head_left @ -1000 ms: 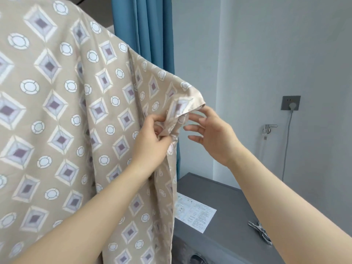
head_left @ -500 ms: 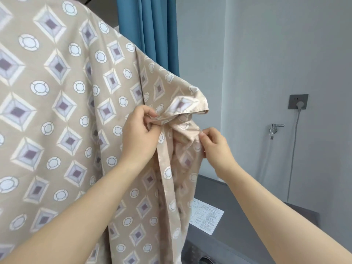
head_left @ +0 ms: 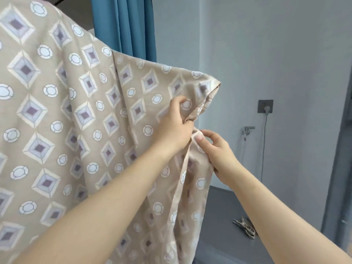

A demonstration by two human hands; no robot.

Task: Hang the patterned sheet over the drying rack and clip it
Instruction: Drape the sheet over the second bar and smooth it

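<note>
Left: sheet [head_left: 76, 130] blocks; right: open to wall [head_left: 266, 54].

Bright, even, diffuse light, cool cast on wall [head_left: 266, 54]. Shadows faint, soft-edged, mostly in sheet [head_left: 62, 119] folds. Pattern slightly soft; mild blur thru-out. Wide-angle bowing at frame edges.

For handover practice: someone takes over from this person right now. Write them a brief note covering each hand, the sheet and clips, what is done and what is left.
Left hand grips a bunch of the patterned sheet just under its top right corner.
Right hand pinches the sheet's hanging edge just below.
The sheet is draped high; the rack under it is hidden. Metal clips lie untouched on the grey surface, lower right.
Done: sheet hung.
Left: pick up a clip and fasten the sheet.
</note>
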